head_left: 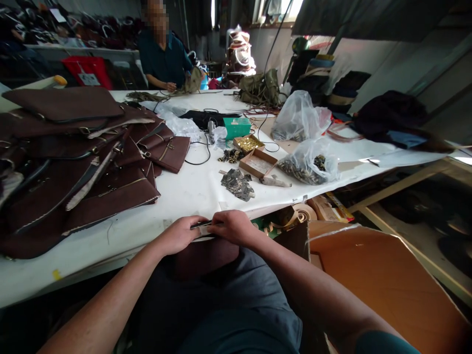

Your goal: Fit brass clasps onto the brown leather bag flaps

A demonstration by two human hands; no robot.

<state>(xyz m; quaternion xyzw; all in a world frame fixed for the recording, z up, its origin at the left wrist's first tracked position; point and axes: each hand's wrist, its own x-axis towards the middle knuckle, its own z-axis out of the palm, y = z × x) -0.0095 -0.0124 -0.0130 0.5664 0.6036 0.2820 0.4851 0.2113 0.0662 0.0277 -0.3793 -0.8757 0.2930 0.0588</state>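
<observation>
At the near edge of the counter [199, 191], in the head view, the left hand [182, 233] and the right hand [236, 227] have their fingers closed on the upper edge of a dark brown piece [206, 258] over the lap [265, 282]; beyond them lie flat grey plates [238, 184], beside a shallow cardboard tray [267, 158]; brown bags [114, 201] lie piled at left.

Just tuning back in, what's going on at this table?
The left hand and right hand grip a dark brown piece at the near edge of the white table. Brown bags lie piled to the left; flat grey pieces lie just beyond the hands. Another person is across the table.
</observation>
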